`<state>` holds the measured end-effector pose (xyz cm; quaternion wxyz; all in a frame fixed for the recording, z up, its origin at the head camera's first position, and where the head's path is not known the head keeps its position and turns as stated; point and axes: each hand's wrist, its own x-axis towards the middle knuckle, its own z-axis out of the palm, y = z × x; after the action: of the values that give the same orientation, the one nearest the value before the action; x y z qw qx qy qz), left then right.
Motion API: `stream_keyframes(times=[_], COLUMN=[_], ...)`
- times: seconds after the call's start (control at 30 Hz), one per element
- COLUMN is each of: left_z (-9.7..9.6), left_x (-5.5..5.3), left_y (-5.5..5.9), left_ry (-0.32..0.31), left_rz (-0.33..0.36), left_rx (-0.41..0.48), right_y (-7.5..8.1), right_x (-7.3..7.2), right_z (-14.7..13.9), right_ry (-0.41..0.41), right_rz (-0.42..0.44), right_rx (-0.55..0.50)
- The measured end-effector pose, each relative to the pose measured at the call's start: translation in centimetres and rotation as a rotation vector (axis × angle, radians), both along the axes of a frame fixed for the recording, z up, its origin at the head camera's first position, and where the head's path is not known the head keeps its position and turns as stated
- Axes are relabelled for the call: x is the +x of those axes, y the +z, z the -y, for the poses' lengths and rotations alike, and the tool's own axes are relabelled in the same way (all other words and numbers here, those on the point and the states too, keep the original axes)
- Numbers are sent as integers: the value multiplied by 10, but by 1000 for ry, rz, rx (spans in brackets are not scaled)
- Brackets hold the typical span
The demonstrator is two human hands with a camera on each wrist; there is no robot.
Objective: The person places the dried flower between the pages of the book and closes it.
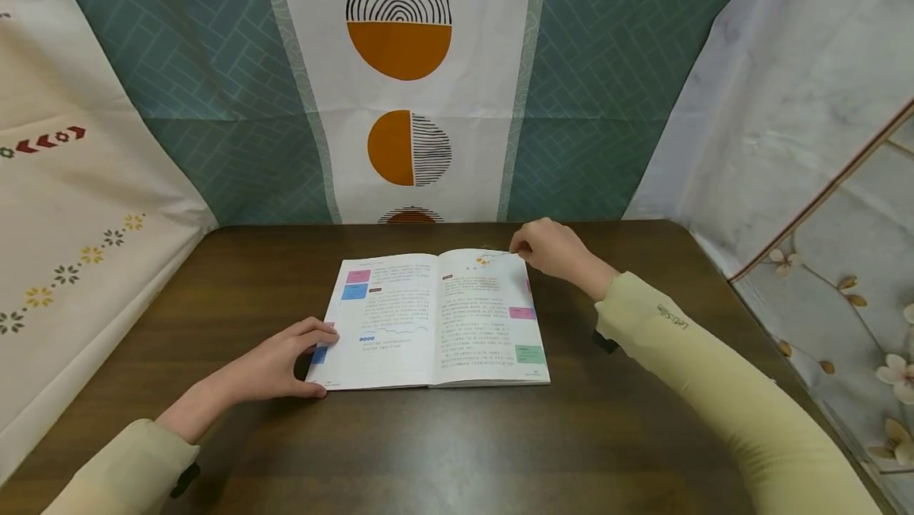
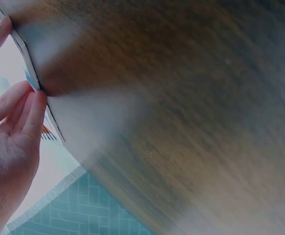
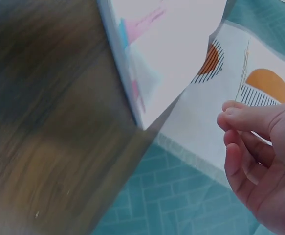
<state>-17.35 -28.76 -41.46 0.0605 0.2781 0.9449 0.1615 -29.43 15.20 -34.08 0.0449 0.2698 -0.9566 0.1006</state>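
Observation:
An open book (image 1: 400, 372) lies on the brown table, with printed pages and coloured blocks along the margins. My left hand (image 1: 286, 356) rests at its left edge, fingers on the page side and thumb by the lower corner. In the left wrist view the fingertips (image 2: 40, 95) touch the book's edge. Over the right page's top corner, my right hand (image 1: 553, 249) pinches a thin, thread-like strand (image 3: 243, 73) between thumb and forefinger. That strand rises from the fingertips in the right wrist view; its exact kind I cannot tell. A small orange figure (image 1: 481, 261) shows near the page top.
The table (image 1: 428, 451) has a dark wood top. Behind it hangs a green and white cloth (image 1: 471, 166) with orange half circles. A cream cloth (image 1: 86, 205) hangs on the left, and a pale flowered cloth (image 1: 842, 301) on the right.

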Motion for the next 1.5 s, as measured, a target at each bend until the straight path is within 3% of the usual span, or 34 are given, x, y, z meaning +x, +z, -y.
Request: stream_keyframes(times=[0.8, 1.17, 1.5], left_z=[0, -3, -5], left_x=[2, 4, 4], left_y=[0, 0, 4], left_ry=[3, 9, -3], left_rz=[-28, -26, -39], left_rx=[-5, -5, 7], right_y=[-30, -41, -43], right_x=[-31, -33, -30], right_z=[51, 58, 60], right_ry=[136, 90, 53], right_rz=[162, 266, 299], right_rx=[-92, -104, -88])
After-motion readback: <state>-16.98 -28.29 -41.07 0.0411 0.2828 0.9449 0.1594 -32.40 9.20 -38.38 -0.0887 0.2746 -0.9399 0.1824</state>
